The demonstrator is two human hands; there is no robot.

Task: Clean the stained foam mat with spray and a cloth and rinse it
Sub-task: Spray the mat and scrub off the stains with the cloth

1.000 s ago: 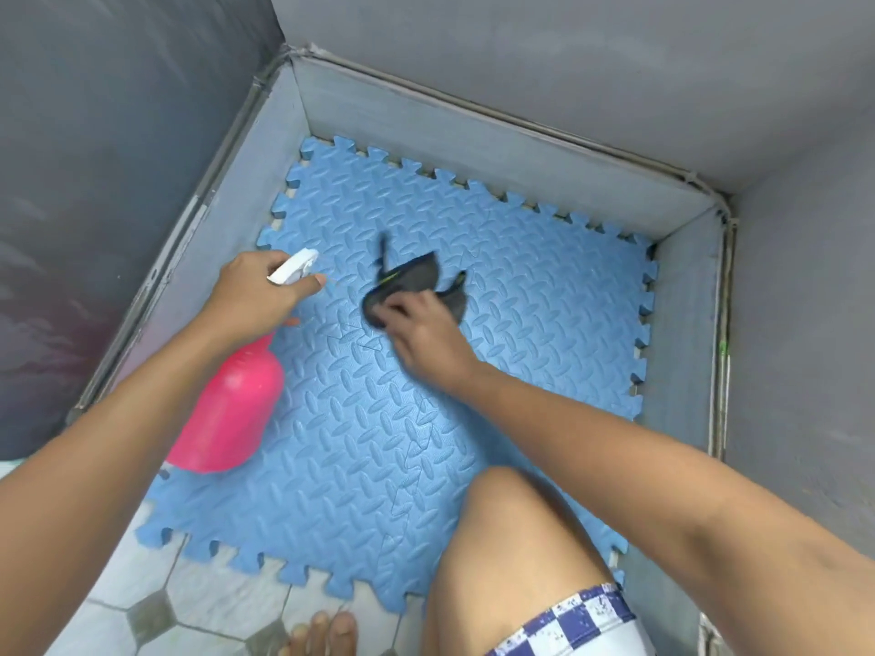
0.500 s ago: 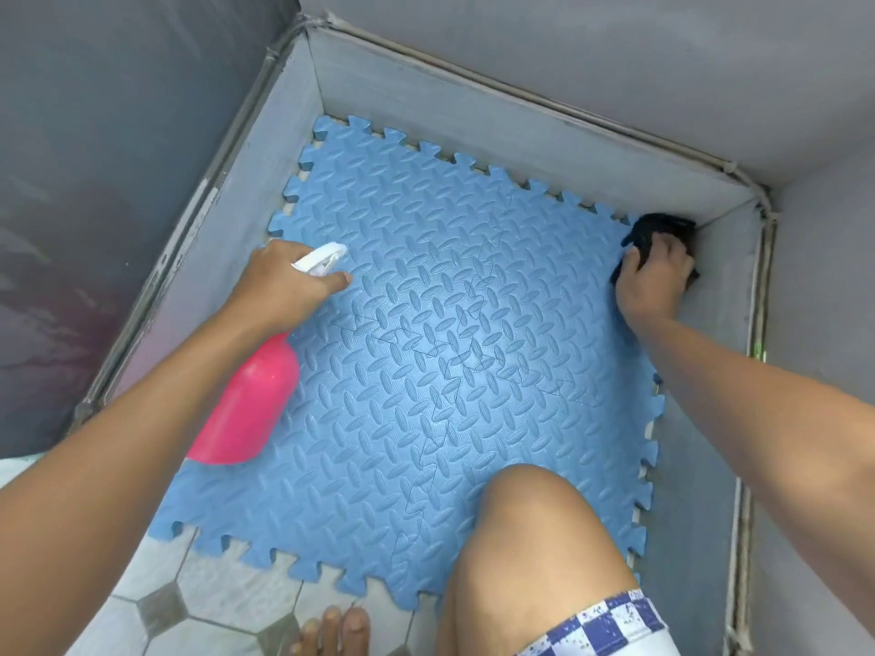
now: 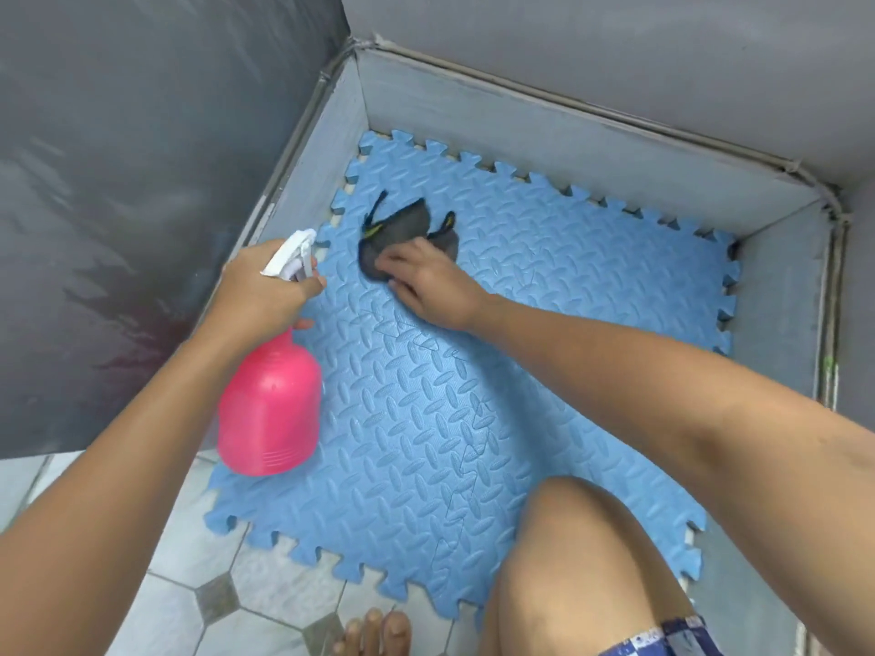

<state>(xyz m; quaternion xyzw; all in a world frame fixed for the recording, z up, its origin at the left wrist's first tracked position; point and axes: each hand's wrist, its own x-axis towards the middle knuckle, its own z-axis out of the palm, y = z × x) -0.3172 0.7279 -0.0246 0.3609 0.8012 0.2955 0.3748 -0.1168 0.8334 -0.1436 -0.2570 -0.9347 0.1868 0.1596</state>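
Observation:
A blue foam mat [image 3: 544, 333] with a tread pattern and toothed edges lies on the floor in a grey-walled corner. My left hand [image 3: 265, 291] grips the white trigger head of a pink spray bottle [image 3: 270, 404], which hangs over the mat's left edge. My right hand [image 3: 426, 281] presses a dark grey cloth [image 3: 407, 224] flat on the mat's far-left part, fingers over the cloth's near side. Faint dark line marks show on the mat [image 3: 454, 494] near its middle.
Low grey walls [image 3: 592, 134] border the mat at the back, left and right. My bare knee [image 3: 582, 561] rises over the mat's near right part and my toes [image 3: 374, 632] rest on the pale tiled floor [image 3: 189, 584] in front.
My right hand swept the cloth from the mat's far-right corner back across to its far-left part. The left hand has kept hold of the spray bottle at the left edge.

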